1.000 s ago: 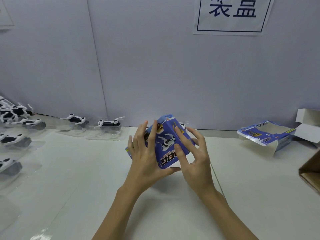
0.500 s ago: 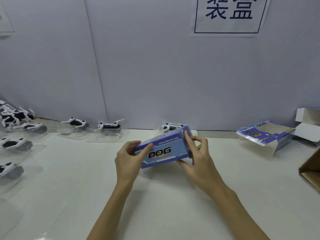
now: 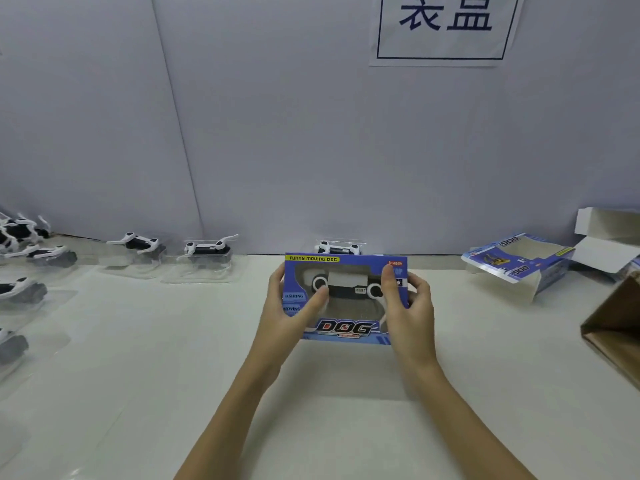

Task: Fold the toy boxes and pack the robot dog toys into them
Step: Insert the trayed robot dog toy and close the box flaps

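Both hands hold the blue toy box (image 3: pixel 346 299) between them above the counter (image 3: pixel 346 410), window facing up: left hand (image 3: pixel 287 317) clamped at its nine o'clock end, right hand (image 3: pixel 408 306) at three o'clock. A robot dog (image 3: pixel 341 282) shows inside.

Wall sign (image 3: pixel 445 27), cardboard carton (image 3: pixel 614 327) rt.

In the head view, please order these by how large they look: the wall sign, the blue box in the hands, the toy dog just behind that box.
1. Wall sign, largest, though cut off at the top edge.
2. Blue box, nearer the camera, which may enlarge it.
3. Toy dog, smallest, partly hidden behind the box.
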Available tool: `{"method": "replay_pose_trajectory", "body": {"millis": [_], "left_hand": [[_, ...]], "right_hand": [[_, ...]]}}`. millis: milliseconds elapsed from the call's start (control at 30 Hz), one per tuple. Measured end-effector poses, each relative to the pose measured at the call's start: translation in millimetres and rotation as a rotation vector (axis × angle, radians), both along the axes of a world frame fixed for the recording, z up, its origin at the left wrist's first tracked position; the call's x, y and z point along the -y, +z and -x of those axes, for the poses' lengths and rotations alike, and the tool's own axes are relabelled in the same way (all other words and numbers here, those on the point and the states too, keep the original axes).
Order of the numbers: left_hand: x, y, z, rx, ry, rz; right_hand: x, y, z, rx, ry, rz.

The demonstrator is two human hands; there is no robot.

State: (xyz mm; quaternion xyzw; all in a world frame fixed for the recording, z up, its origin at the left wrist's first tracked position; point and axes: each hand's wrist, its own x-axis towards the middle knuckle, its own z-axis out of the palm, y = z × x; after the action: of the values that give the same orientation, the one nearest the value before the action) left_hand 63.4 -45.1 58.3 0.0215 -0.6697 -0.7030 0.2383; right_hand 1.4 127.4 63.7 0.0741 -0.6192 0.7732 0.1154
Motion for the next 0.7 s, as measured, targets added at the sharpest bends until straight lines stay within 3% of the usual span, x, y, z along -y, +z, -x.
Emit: {"method": "replay_pose_trajectory", "body": {"millis": [200, 333, 467, 600, 700], "left_hand": [[3.2, -3.7, -1.2, 0.029, 0.087, -0.054], [2.2, -4.2, 0.3, 0.005, 0.135, -0.095], [21.1, -3.5, 1.5, 0.034, 0.097, -0.127], [38.2, -9.0, 3.2, 0.091, 0.017, -0.061], [34.2, -12.0, 10.2, 0.099, 0.079, -0.079]], "right_hand": [[2.2, -5.6, 0.8, -0.034, -0.014, -0.113], [-8.0, -5.1, 5.2, -0.065, 0.1, -0.226], [-20.5, 2.5, 16.9, 0.074, 0.273, -0.314], [-47.5, 16.4, 22.4, 0.165, 0.433, -0.587], [-62.3, 24.5, 24.5, 0.199, 0.389, -0.464]]}}
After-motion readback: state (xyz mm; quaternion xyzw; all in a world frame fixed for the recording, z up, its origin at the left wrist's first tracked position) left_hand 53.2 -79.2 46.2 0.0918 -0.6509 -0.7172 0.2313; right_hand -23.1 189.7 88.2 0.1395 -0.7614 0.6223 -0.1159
